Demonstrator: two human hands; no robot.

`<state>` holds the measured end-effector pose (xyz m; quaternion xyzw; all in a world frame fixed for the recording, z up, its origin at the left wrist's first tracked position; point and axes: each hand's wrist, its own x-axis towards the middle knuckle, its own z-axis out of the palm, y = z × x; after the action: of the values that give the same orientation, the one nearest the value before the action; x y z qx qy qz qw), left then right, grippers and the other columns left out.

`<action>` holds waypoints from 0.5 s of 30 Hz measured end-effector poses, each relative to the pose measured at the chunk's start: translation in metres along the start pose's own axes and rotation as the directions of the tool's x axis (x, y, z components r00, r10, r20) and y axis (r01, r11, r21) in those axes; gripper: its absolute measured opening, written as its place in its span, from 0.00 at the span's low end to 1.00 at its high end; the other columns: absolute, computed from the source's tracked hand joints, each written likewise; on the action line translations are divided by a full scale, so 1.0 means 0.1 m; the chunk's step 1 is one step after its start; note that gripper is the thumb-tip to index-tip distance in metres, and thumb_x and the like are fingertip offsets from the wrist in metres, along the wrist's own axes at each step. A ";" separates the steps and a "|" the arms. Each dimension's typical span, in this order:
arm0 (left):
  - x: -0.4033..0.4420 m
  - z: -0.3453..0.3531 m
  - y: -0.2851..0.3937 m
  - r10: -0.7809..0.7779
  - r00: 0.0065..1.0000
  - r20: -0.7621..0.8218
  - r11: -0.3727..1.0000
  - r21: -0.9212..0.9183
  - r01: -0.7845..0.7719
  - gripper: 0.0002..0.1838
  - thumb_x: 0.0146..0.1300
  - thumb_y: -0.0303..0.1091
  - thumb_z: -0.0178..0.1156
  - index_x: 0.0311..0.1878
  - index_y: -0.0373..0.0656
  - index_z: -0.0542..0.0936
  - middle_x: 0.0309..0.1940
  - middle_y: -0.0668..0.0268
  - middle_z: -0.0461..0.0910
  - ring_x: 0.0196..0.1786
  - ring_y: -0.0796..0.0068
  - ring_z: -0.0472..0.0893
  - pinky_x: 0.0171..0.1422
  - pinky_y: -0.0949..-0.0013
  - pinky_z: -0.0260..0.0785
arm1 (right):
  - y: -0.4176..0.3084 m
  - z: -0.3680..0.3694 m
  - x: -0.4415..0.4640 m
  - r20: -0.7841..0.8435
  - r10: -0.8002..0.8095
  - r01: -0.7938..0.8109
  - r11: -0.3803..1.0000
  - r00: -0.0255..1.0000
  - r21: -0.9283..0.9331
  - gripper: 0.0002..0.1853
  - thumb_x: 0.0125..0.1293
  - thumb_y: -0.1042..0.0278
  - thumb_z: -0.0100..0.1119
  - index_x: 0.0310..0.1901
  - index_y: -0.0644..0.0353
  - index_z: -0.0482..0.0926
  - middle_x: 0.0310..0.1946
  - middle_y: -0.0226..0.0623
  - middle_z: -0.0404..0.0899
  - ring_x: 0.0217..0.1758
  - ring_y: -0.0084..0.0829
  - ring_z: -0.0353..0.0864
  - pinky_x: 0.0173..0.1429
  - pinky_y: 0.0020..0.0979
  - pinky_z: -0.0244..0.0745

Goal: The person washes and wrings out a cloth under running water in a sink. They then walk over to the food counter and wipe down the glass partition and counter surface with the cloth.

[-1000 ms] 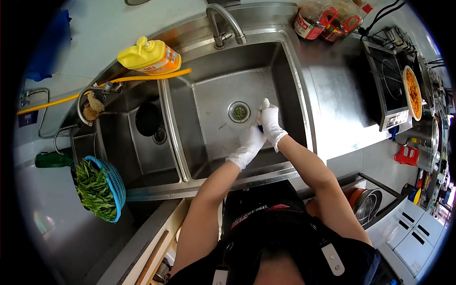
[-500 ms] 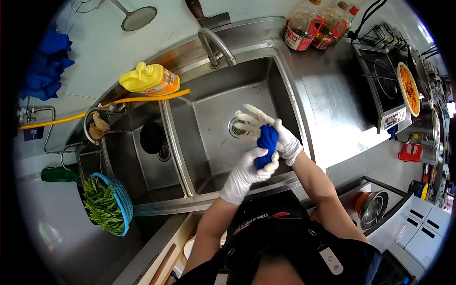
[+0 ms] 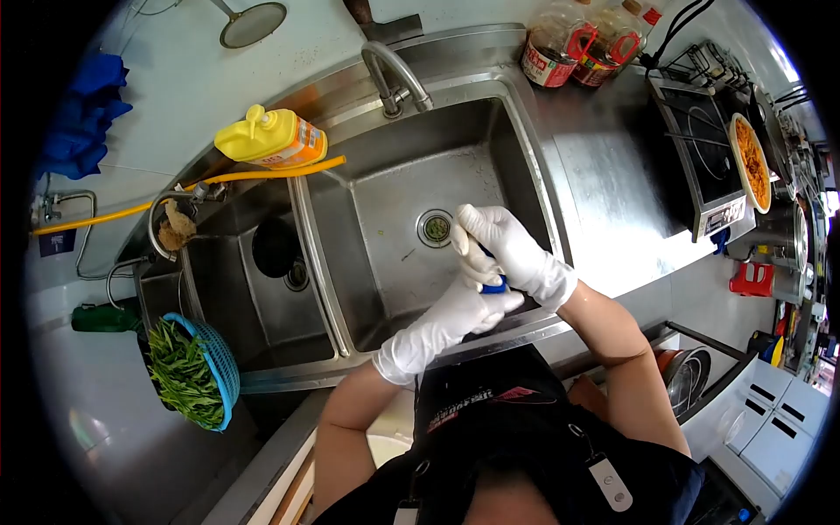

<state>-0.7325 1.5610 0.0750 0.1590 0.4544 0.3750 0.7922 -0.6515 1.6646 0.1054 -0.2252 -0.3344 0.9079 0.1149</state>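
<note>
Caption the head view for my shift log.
Two gloved hands gripping a blue cloth over the right-hand sink basin.

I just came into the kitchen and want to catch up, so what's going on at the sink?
A person in white gloves has a blue cloth bunched between the left hand and right hand, mostly hidden by their fingers. They are over the large sink, near its front edge. The faucet shows no running water.

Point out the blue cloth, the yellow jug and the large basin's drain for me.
Blue cloth (image 3: 497, 286): head view, on its small uncovered patch.
Yellow jug (image 3: 278, 131): head view, on its yellow body.
Drain (image 3: 436, 229): head view, on its middle.
</note>
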 end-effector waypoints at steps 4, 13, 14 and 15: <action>0.54 -0.30 -0.43 0.389 0.873 -0.294 0.842 0.498 -0.207 0.14 0.54 0.29 0.64 0.41 0.40 0.72 0.23 0.70 0.74 0.25 0.78 0.74 0.28 0.75 0.64 | 0.41 -0.33 0.28 -0.287 -0.076 0.047 0.993 0.955 -0.106 0.20 0.73 0.53 0.40 0.25 0.57 0.66 0.07 0.28 0.59 0.06 0.22 0.55 0.14 0.26 0.58; 1.41 -0.97 -0.99 0.646 0.656 -0.391 0.541 0.841 -0.031 0.14 0.49 0.41 0.63 0.31 0.38 0.80 0.26 0.49 0.80 0.33 0.47 0.80 0.36 0.53 0.72 | 0.99 -0.98 0.89 -0.713 -0.181 0.055 0.979 0.677 -0.197 0.21 0.72 0.54 0.43 0.26 0.61 0.69 0.12 0.30 0.65 0.11 0.25 0.61 0.16 0.30 0.60; 1.43 -1.00 -0.98 0.632 0.665 -0.399 0.518 0.855 0.021 0.15 0.49 0.41 0.63 0.32 0.38 0.80 0.26 0.49 0.80 0.33 0.48 0.80 0.36 0.53 0.72 | 1.08 -1.11 0.97 -0.729 -0.277 0.025 0.942 0.626 -0.336 0.21 0.72 0.55 0.43 0.26 0.62 0.70 0.16 0.31 0.67 0.15 0.28 0.64 0.20 0.33 0.63; 1.45 -1.02 -0.98 0.618 0.673 -0.406 0.492 0.867 0.072 0.15 0.49 0.42 0.63 0.32 0.37 0.80 0.26 0.50 0.80 0.33 0.48 0.80 0.36 0.53 0.72 | 1.09 -1.12 1.00 -0.756 -0.241 0.038 0.961 0.608 -0.276 0.20 0.72 0.54 0.42 0.26 0.60 0.68 0.13 0.31 0.64 0.12 0.28 0.61 0.18 0.33 0.60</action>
<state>-0.7300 1.5936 -0.1249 0.4415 0.7943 0.2748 0.3141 -0.6903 1.6811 -0.0752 -0.5829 -0.3707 0.6610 0.2931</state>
